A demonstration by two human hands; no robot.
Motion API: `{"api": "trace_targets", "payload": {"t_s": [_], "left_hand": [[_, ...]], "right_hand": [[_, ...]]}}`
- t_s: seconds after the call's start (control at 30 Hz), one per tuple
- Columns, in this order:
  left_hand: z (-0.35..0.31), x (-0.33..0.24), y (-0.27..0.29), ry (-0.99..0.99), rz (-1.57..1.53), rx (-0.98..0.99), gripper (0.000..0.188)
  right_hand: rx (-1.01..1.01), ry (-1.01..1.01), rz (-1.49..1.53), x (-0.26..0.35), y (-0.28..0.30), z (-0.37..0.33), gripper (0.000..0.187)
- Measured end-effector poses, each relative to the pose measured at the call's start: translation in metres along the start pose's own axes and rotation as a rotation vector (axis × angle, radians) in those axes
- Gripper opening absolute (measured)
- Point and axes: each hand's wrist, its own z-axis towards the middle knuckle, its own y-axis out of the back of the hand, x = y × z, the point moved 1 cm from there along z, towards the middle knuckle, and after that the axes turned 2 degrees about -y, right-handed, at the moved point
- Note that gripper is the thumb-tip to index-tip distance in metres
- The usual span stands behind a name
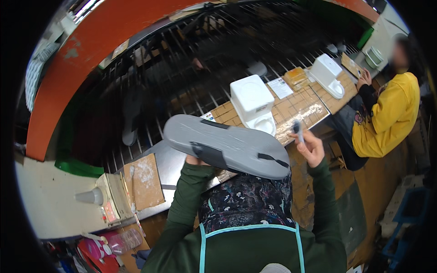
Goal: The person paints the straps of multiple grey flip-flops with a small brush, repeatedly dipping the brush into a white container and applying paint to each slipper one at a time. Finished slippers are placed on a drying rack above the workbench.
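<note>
A grey sandal sole (236,143) is held up in front of me, with black strap ends lying flat in recesses along its edges and near its right end. My left hand (194,160) grips it from beneath; most of the fingers are hidden behind the sole. To the right of the sole, my right hand (311,149) pinches a small brush (298,129) with a dark, slightly blurred head pointing up. The brush is apart from the sole. Just beyond them stands a white dispenser (251,98) with a round cup at its front.
Beyond the cardboard-covered ledge (291,113) runs a dark rack of metal rods (182,91), carrying several soles. A second white dispenser (326,68) and a yellowish block (296,78) sit farther right. A co-worker in yellow (387,113) sits there. A powder-dusted board (144,182) lies left.
</note>
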Motion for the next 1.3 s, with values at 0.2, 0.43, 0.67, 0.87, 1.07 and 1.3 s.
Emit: {"api": "trace_targets", "payload": {"t_s": [0.2,0.43,0.67,0.87,1.07,1.3], "left_hand": [[0.027,-0.021,0.014,-0.019,0.094,0.043,0.062],[0.008,-0.010,-0.036,-0.223,0.138,0.146,0.066],[0.005,0.034,-0.037,-0.765,0.885,-0.200,0.050],[0.000,-0.006,-0.028,-1.022,0.988,-0.472,0.030],[-0.021,-0.045,-0.004,-0.555,0.930,-0.345,0.032],[-0.028,-0.020,0.004,-0.550,0.793,-0.471,0.020]], "right_hand": [[0.238,-0.317,0.982,-0.021,-0.050,-0.039,0.049],[0.171,-0.172,1.177,-0.014,-0.087,-0.029,0.057],[0.190,-0.367,1.049,-0.012,-0.127,-0.038,0.057],[-0.194,-0.247,0.368,-0.034,-0.070,-0.034,0.023],[-0.323,0.002,-0.984,-0.042,-0.016,-0.007,0.017],[-0.315,0.214,-1.254,-0.038,-0.013,0.020,0.008]]}}
